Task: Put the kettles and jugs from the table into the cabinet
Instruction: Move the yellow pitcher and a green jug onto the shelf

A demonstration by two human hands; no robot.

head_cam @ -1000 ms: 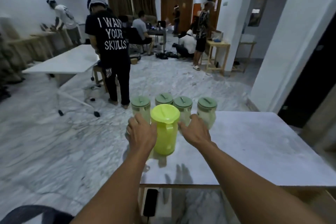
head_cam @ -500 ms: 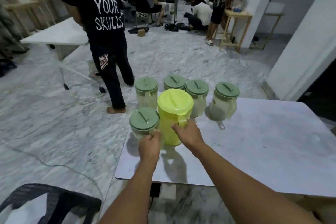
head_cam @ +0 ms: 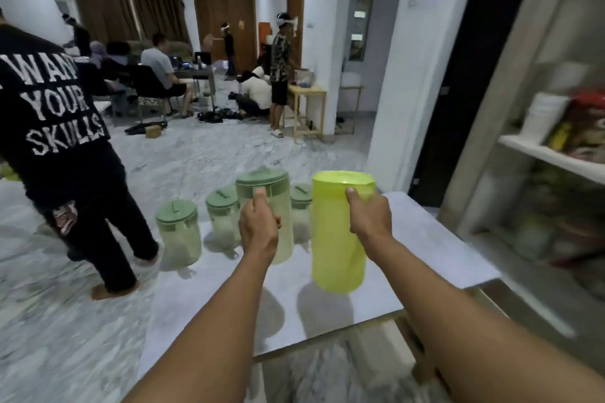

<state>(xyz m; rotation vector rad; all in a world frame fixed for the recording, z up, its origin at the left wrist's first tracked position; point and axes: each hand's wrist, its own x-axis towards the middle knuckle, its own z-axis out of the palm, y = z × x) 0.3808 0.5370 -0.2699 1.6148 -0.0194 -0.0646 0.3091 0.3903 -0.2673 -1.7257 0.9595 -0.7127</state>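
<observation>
My right hand [head_cam: 370,214] grips the handle of a bright yellow-green jug [head_cam: 337,239] and holds it lifted above the white table [head_cam: 435,239]. My left hand [head_cam: 260,229] grips the handle of a clear jug with a dull green lid [head_cam: 266,186], also raised off the table. Three more clear jugs with green lids stand at the table's far left: one [head_cam: 178,232] nearest the corner, one [head_cam: 222,216] behind it, and one [head_cam: 301,206] partly hidden between the two held jugs. The open cabinet [head_cam: 556,157] stands to the right.
The cabinet's shelves hold a white container [head_cam: 545,118] and blurred packets. A person in a black printed T-shirt [head_cam: 55,114] stands close on the left beside the table. Several more people, chairs and a wooden side table [head_cam: 307,108] fill the far room.
Both hands have lifted their jugs off the table. My view has swung right, bringing the cabinet into sight.
</observation>
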